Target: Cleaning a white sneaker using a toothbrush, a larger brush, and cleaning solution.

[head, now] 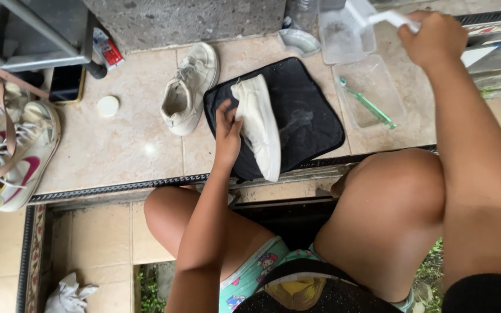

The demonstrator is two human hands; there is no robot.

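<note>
Left hand (227,128) grips the white shoe (259,124) steady, sole-up on the black mat (311,119), while right hand (433,37) clasps what looks like a brush (387,18) over the tub (343,40)

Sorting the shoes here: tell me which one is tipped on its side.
The white shoe on the black mat, steadied by the left hand. The other white shoe and the high-tops sit upright on tile.

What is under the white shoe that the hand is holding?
A black, square cloth mat lies under the white canvas shoe, which the left hand holds on its side. The mat rests on beige tiles. The part of the mat right beneath the shoe is hidden.
</note>
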